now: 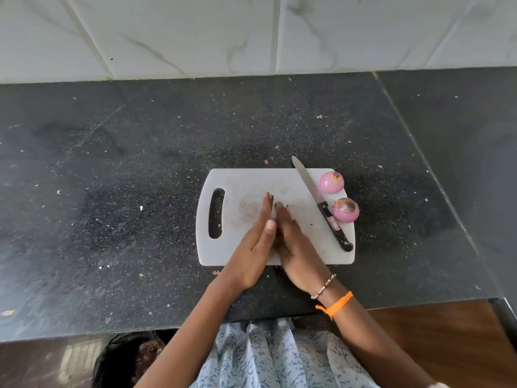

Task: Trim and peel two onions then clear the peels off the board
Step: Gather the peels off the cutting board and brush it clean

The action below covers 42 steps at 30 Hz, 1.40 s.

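A white cutting board (240, 177) lies on the dark counter. Two peeled pink onions sit at its right edge, one (331, 182) farther back and one (346, 210) nearer. A black-handled knife (319, 200) lies diagonally on the board just left of them. My left hand (256, 247) and my right hand (293, 247) stand edge-down on the board's middle, fingers straight, palms facing each other and nearly touching. Small dark peel bits show between and beside the fingertips. Whether more peel lies between the palms is hidden.
The black speckled counter (112, 191) carries scattered peel crumbs. A tiled wall (195, 37) rises behind it. Below the counter's front edge at lower left stands a black bag-lined bin (131, 359) holding brown peels. A wooden floor (447, 345) shows at lower right.
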### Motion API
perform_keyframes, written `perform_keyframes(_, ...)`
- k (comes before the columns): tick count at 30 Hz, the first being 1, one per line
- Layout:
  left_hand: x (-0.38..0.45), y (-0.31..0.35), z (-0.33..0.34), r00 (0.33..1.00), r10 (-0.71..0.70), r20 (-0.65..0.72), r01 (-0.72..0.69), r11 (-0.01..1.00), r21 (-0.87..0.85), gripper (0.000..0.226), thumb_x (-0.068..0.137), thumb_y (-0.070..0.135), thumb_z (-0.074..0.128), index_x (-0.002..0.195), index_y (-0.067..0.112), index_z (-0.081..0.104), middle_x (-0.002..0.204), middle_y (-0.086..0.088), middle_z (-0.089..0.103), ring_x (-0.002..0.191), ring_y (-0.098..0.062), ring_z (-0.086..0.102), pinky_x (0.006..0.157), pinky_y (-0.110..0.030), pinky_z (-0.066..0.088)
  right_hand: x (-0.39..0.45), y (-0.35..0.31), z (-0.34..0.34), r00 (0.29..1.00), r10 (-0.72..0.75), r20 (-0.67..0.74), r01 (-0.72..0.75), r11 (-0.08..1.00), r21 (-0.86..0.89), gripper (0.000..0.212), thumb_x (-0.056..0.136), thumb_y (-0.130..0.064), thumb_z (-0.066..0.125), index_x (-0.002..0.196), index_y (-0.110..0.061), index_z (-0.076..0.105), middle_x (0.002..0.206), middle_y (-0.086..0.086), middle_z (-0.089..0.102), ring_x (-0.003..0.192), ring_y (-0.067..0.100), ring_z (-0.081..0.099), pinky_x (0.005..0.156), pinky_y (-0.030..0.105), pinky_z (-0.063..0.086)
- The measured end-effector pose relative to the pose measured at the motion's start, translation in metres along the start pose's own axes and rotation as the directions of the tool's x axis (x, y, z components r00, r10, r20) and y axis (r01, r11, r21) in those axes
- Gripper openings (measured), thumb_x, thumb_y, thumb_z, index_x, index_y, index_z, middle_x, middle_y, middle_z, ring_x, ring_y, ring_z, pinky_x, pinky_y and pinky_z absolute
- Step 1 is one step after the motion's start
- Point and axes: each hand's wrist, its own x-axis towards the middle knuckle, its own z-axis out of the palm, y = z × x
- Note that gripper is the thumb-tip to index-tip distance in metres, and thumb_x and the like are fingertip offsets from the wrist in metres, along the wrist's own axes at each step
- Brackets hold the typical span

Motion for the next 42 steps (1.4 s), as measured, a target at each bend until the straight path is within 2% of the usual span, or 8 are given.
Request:
perform_keyframes(4, 0.001, -0.001, -0.016, 0.978, -0.035, -0.204, 0.064, 0.989, 0.133, 0.078, 0.083, 0.075, 0.014, 0.148, 0.034, 0.003, 0.156, 0.017, 0.004, 0.14, 0.007, -0.001, 0.116, -0.02, 0.0, 0.017, 0.008, -0.014, 0.988, 0.05, -0.149, -0.06, 0.996, -0.064, 0.057, 0.101, -0.011, 0.038, 0.15, -0.009, 0.01, 0.159, 0.008, 0.011, 0.147, 0.019, 0.008, 0.12, 0.032, 0.007)
perform_keyframes(10, -0.001, -0.021, -0.019, 0.988, 0.021, -0.152, 0.077, 0.789, 0.609, 0.094, 0.07, 0.081, -0.013, 0.145, 0.025, -0.008, 0.154, 0.009, -0.012, 0.141, -0.006, -0.02, 0.113, -0.027, -0.018, 0.024, 0.012, -0.011, 0.976, -0.033, 0.216, 0.123, 0.901, -0.417, 0.065, 0.102, -0.033, 0.03, 0.149, -0.008, -0.008, 0.159, 0.007, -0.011, 0.145, 0.011, -0.013, 0.116, 0.027, -0.011)
perform_keyframes(13, -0.009, -0.013, -0.009, 0.998, 0.027, -0.049, 0.0, 0.872, 0.49, 0.08, 0.076, 0.078, -0.004, 0.14, 0.031, -0.008, 0.151, 0.015, -0.005, 0.142, 0.0, -0.013, 0.116, -0.026, -0.016, 0.009, 0.009, -0.021, 0.963, -0.075, 0.259, 0.125, 0.975, -0.184, 0.062, 0.102, -0.027, 0.036, 0.15, -0.013, -0.001, 0.16, 0.001, 0.005, 0.144, 0.003, -0.002, 0.119, 0.024, -0.006)
perform_keyframes(20, -0.016, -0.017, -0.024, 0.919, 0.008, -0.394, 0.137, 0.931, 0.338, 0.096, 0.076, 0.081, 0.0, 0.15, 0.021, 0.012, 0.153, 0.016, 0.008, 0.14, 0.004, -0.006, 0.109, -0.014, -0.017, -0.031, 0.015, 0.009, 0.977, 0.189, -0.102, -0.21, 0.741, -0.638, 0.098, 0.091, -0.066, 0.002, 0.136, 0.012, 0.038, 0.143, 0.032, 0.036, 0.134, 0.042, 0.038, 0.108, 0.05, 0.029)
perform_keyframes(25, -0.015, -0.017, -0.018, 0.918, 0.002, -0.397, 0.149, 0.924, 0.351, 0.104, 0.071, 0.085, -0.004, 0.15, 0.018, 0.013, 0.157, 0.01, 0.009, 0.141, 0.001, -0.008, 0.111, -0.02, -0.014, 0.003, -0.002, 0.015, 0.994, 0.105, -0.017, -0.091, 0.757, -0.647, 0.11, 0.071, -0.077, -0.007, 0.147, 0.003, -0.008, 0.156, 0.023, -0.013, 0.145, 0.031, -0.013, 0.115, 0.038, -0.011)
perform_keyframes(29, -0.018, -0.016, -0.017, 0.913, 0.028, -0.408, 0.118, 0.937, 0.328, 0.096, 0.075, 0.082, 0.001, 0.15, 0.022, 0.015, 0.153, 0.016, 0.009, 0.142, 0.0, -0.006, 0.112, -0.022, -0.012, 0.009, -0.011, -0.008, 0.996, 0.075, 0.05, -0.044, 0.889, -0.456, 0.08, 0.098, -0.044, 0.038, 0.149, -0.006, -0.009, 0.159, 0.013, -0.011, 0.147, 0.021, -0.007, 0.117, 0.028, -0.001)
perform_keyframes(36, -0.023, -0.014, -0.023, 0.848, 0.095, -0.522, 0.063, 0.959, 0.276, 0.069, 0.089, 0.06, 0.014, 0.144, 0.024, 0.036, 0.149, 0.014, 0.032, 0.142, 0.002, 0.01, 0.115, -0.022, -0.003, 0.005, -0.017, 0.008, 0.992, -0.037, 0.122, 0.107, 0.764, -0.636, 0.067, 0.089, -0.001, 0.04, 0.151, -0.014, 0.016, 0.157, 0.021, 0.009, 0.145, 0.036, 0.012, 0.116, 0.04, 0.022)
perform_keyframes(42, -0.026, -0.014, -0.024, 0.83, 0.135, -0.542, 0.048, 0.95, 0.31, 0.063, 0.09, 0.058, 0.019, 0.131, 0.025, 0.053, 0.137, 0.012, 0.05, 0.135, 0.005, 0.021, 0.115, -0.024, 0.005, -0.006, -0.009, 0.034, 0.938, -0.333, -0.093, 0.183, 0.705, -0.685, 0.038, 0.062, -0.001, 0.077, 0.1, -0.003, 0.072, 0.104, 0.015, 0.07, 0.097, 0.027, 0.069, 0.065, 0.029, 0.057)
